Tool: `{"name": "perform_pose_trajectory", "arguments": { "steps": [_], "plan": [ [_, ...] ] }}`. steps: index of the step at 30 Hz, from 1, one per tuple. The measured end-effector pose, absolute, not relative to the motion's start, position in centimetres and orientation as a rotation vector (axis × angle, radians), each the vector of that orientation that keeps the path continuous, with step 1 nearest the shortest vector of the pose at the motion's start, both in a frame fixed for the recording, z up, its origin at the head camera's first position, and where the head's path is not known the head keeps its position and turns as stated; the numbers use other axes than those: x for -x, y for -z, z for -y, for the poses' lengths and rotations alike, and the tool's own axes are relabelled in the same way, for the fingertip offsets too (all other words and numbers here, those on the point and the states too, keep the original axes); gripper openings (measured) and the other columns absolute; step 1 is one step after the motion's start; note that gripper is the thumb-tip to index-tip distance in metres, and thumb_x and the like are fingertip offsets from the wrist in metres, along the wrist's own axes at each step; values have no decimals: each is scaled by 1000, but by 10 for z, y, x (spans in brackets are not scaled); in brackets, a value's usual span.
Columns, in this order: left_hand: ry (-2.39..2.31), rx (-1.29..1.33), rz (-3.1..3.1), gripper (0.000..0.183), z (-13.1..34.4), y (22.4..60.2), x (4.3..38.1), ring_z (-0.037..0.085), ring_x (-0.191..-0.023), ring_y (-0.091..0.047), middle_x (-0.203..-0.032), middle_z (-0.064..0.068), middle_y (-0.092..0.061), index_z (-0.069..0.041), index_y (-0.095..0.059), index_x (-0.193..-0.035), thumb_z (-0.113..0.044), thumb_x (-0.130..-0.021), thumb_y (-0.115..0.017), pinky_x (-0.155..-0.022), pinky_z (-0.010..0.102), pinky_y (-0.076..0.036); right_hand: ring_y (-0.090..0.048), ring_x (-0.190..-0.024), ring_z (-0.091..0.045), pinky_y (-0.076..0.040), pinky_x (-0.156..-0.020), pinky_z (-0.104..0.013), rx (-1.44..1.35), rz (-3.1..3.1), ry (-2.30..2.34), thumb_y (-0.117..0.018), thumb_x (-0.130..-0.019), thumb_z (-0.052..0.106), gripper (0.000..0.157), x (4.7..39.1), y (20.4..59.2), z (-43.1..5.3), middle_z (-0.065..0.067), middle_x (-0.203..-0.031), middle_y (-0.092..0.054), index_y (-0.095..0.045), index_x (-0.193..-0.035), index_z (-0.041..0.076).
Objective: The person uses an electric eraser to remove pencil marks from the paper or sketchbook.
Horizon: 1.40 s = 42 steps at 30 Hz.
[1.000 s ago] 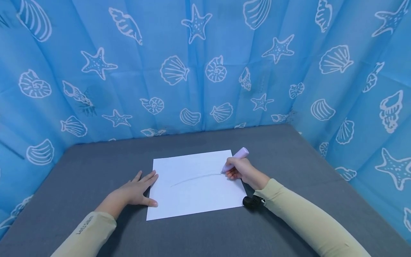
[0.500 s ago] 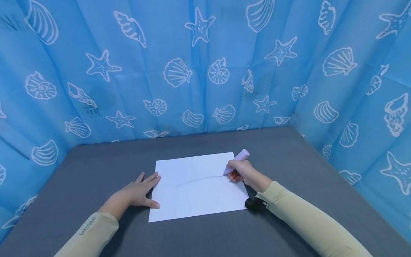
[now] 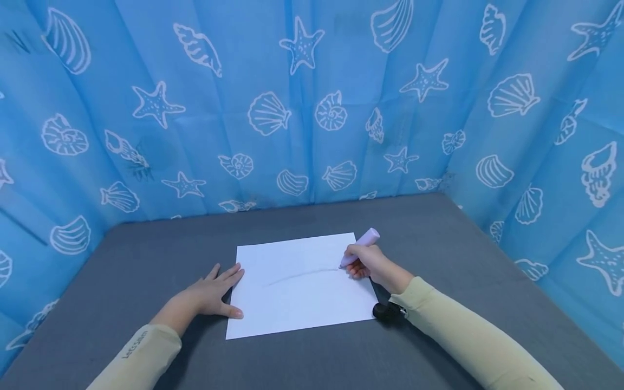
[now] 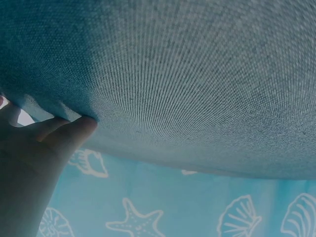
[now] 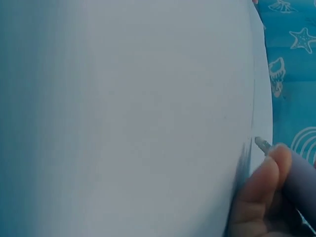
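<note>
A white sheet of paper (image 3: 292, 303) lies on the grey cloth surface, with a faint grey curved line (image 3: 302, 274) across its middle. My left hand (image 3: 212, 292) rests at the sheet's left edge, fingers spread, fingertips and thumb on the paper. In the left wrist view, part of the left hand (image 4: 47, 138) shows against the grey cloth. With my right hand (image 3: 370, 260) I pinch a thick lilac pen (image 3: 366, 238) near its point, its back end leaning up and to the right. The pen's narrow greyish tip (image 5: 261, 144) is right at the line's right end.
Grey cloth (image 3: 292, 363) surrounds the paper on all sides. A blue curtain (image 3: 205, 119) with white shells and starfish hangs behind and along both sides. A small black device (image 3: 385, 311) sits under the right wrist, by the sheet's lower right corner.
The head view has shifted slightly, so everything sits a little lower and to the right. Both hands, the pen and the paper keep nearly the same places relative to each other.
</note>
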<state>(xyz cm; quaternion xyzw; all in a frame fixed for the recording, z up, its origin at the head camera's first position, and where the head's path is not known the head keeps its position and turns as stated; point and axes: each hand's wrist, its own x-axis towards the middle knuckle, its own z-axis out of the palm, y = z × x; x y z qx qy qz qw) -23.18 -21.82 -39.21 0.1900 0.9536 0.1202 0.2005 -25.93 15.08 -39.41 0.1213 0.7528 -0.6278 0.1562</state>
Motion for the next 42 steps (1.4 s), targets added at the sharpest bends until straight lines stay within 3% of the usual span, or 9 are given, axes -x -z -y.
{"name": "perform_pose_trajectory", "arguments": {
  "steps": [6,14,33,42],
  "plan": [
    [-322,-524,-2670,110,216,393,232,52,-142,-5,-161,14,-16,-7,-26,-153,-61,-71,-76,-104,72,-14,-57,-59,-16,-51,-56,-24,-328,-2097,1802,-54,-92,13,28,260,395,-155,-11,-73,-61,-56,-107,-10],
    [-310,-513,-2662,111,216,394,234,52,-142,-4,-161,13,-15,-9,-25,-154,-63,-71,-75,-104,72,-13,-52,-55,-13,-45,-53,-23,-373,-2139,1840,-57,-88,12,25,258,398,-153,-9,-68,-58,-56,-101,-10],
    [-326,-506,-2673,112,220,398,234,51,-142,-4,-161,12,-14,-9,-25,-154,-65,-70,-74,-105,72,-13,-52,-50,-13,-45,-49,-22,-342,-2188,1721,-59,-89,15,22,261,393,-146,-8,-63,-57,-59,-95,-7],
    [-351,-501,-2670,111,219,396,231,51,-142,-4,-161,12,-15,-9,-26,-154,-64,-70,-75,-104,72,-13,-53,-55,-14,-49,-53,-23,-337,-2110,1825,-56,-91,13,27,260,396,-151,-10,-69,-58,-56,-105,-10]
  ]
}}
